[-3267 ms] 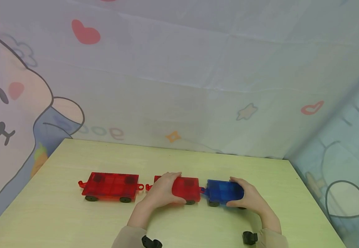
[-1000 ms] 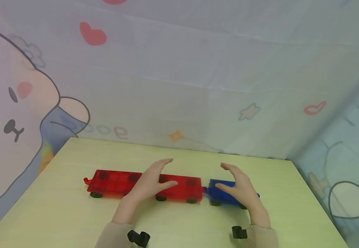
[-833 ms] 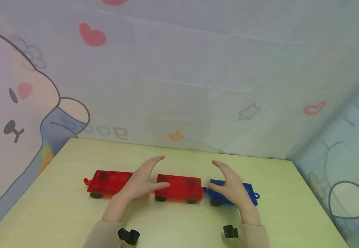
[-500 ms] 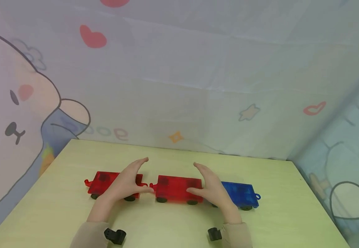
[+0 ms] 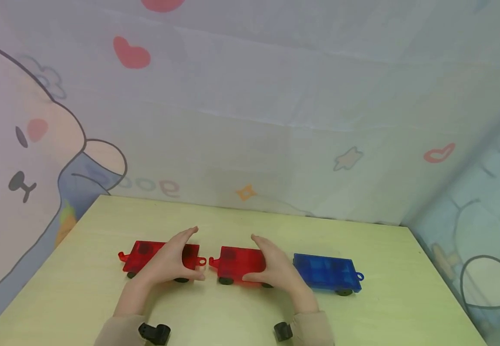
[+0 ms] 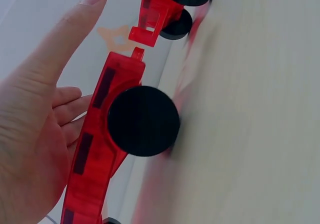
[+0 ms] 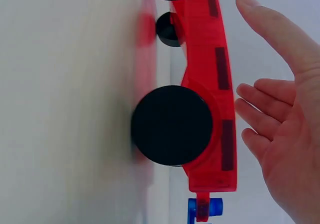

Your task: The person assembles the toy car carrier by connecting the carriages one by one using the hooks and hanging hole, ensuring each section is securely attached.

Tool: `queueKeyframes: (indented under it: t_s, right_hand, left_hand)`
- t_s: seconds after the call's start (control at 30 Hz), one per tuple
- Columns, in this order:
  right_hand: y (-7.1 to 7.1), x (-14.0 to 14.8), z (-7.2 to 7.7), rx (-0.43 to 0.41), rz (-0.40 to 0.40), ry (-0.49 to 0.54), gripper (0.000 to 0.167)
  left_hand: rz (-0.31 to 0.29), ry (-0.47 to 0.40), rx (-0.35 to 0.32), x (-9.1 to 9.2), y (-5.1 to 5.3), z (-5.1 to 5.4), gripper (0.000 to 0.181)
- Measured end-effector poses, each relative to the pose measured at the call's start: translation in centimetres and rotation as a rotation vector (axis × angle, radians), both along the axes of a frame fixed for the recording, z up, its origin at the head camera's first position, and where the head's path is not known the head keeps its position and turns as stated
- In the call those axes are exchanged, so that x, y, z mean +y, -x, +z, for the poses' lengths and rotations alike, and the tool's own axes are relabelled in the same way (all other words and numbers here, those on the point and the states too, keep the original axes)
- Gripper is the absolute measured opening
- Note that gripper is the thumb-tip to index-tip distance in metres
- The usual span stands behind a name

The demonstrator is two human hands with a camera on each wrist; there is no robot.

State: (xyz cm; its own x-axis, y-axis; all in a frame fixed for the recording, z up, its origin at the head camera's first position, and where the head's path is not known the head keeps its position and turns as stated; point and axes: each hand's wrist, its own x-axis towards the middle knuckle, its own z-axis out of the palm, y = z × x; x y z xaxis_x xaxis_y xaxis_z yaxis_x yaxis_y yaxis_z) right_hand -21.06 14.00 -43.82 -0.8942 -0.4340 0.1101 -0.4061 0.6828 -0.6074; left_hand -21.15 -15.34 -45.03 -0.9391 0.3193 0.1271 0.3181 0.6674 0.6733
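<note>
In head view, the left hand (image 5: pixel 167 262) partly hides the left red wagon (image 5: pixel 147 254), the right hand (image 5: pixel 275 269) the middle red wagon (image 5: pixel 238 262); both gape wide, holding nothing.

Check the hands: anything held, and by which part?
Nothing: the left hand is at the left red wagon, the right hand at the middle red wagon, neither gripping.

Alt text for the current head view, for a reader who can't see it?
A left hand arches over the left red toy car and a right hand over the middle red car. A blue car ends the row on the right; behind the table hangs a cartoon-print cloth.
</note>
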Motion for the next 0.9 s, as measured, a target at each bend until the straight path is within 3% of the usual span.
queueKeyframes:
  t_s: [0.33,0.9]
  right_hand:
    - [-0.1,0.0,-0.7,-0.041,0.023,-0.05,0.094]
    - [0.6,0.5,-1.1,-0.071,0.044,-0.083,0.091]
  left_hand:
    - [0.02,0.018,-0.049,-1.7,-0.3,0.2,0.11]
    - [0.024,0.104,0.023,-2.5,0.1,-0.1,0.109]
